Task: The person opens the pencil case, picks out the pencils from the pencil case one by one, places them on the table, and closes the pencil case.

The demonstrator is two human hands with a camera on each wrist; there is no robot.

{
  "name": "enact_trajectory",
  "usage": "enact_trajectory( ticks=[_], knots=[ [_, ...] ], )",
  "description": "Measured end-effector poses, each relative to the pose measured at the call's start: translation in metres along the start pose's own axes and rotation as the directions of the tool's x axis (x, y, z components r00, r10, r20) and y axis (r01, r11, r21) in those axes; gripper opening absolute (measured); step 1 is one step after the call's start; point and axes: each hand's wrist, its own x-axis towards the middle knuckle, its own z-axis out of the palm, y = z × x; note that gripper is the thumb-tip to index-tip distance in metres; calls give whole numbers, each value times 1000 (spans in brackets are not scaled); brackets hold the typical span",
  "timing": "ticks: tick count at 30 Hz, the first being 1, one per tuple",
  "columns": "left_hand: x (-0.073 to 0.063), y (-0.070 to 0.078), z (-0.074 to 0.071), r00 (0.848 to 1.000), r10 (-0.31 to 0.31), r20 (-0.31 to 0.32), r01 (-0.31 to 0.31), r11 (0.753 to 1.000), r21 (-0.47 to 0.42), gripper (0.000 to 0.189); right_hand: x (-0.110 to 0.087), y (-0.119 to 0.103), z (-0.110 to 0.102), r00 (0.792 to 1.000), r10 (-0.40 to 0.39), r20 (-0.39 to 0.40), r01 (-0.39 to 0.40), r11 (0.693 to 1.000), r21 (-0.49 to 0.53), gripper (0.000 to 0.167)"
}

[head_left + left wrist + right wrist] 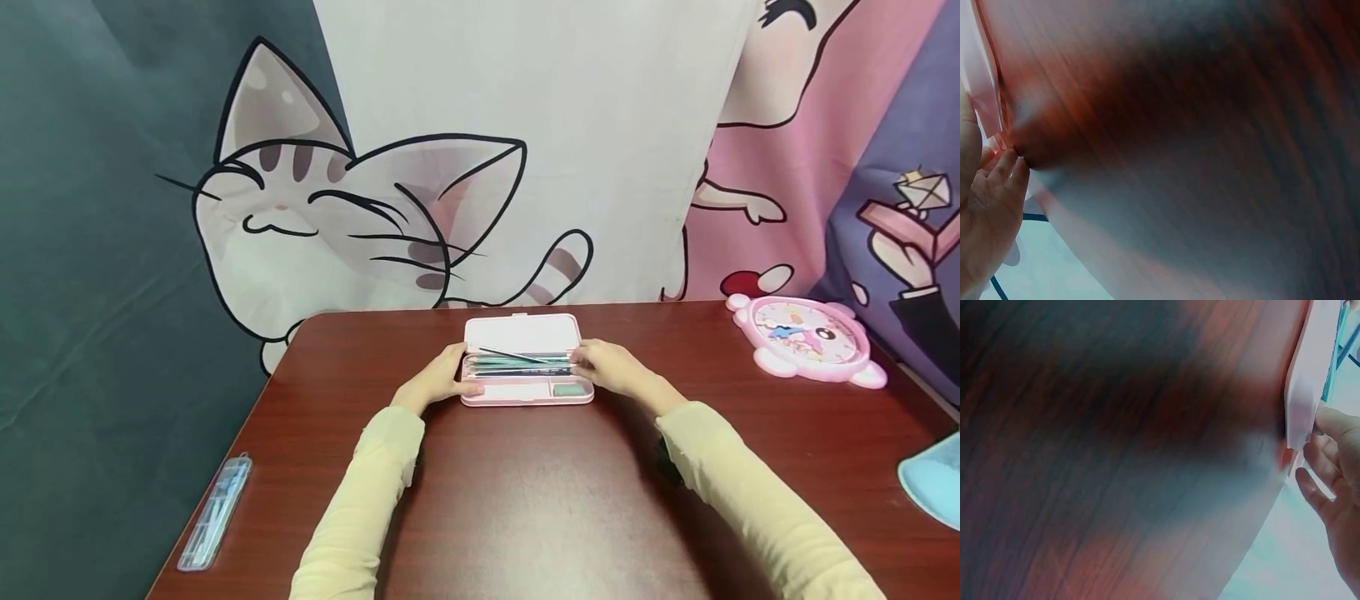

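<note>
A pink pencil case [525, 392] lies on the table with its lid [521, 333] tipped back. Several pencils [517, 364] in green and dark blue lie inside, one of them slanting across the others. In the front part is a greenish block [568, 389] in a small compartment at the right. My left hand [435, 382] holds the case's left end, thumb over the front rim and fingers by the hinge side. At the right end, my right hand [611, 367] grips the side wall, its thumb on the rim beside the pencil ends and its fingers outside.
A clear narrow case [216, 512] lies near the table's left edge. On the right sits a pink animal-shaped clock [810, 337], and a light blue object [933, 479] shows at the right border. Behind the table [540, 508] hangs a cartoon cat cloth [600, 125].
</note>
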Motion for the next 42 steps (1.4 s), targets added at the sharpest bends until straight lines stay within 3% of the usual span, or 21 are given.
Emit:
enact_trajectory(
  ticks=[2, 5, 8, 11, 21, 26, 29, 34, 42],
  knots=[
    [-1, 0, 0, 1000, -7, -2, 7, 1000, -2, 88, 1, 2, 0, 999, 2, -40, 0, 999, 52, 12],
    [-1, 1, -1, 1000, -25, 2, 25, 1000, -4, 89, 1, 6, -1, 992, 75, -102, -54, 978, 201, 14],
    [-1, 2, -1, 1000, -29, 3, 29, 1000, -3, 89, -1, 12, -5, 973, 197, -119, -142, 920, 365, 16],
    [-2, 3, -1, 1000, -26, 5, 26, 1000, -5, 89, -7, 18, -10, 953, 287, -101, -213, 867, 450, 19],
    [0, 3, -1, 1000, -24, 5, 24, 1000, 12, 89, -35, 50, -18, 918, 382, -111, -261, 789, 556, 23],
    [-1, 2, -1, 1000, -31, 2, 31, 1000, 4, 89, -51, 66, -22, 901, 411, -139, -271, 784, 559, 24],
    [-1, 2, -1, 999, -35, 1, 36, 999, -5, 89, -61, 78, -25, 882, 447, -148, -282, 753, 594, 22],
    [-1, 2, -1, 999, -32, 1, 32, 999, -10, 89, -76, 95, -31, 857, 498, -133, -308, 702, 643, 26],
    [-1, 1, 0, 1000, -24, -1, 24, 1000, 3, 89, -95, 114, -41, 834, 550, -50, -409, 676, 613, 36]
  ],
)
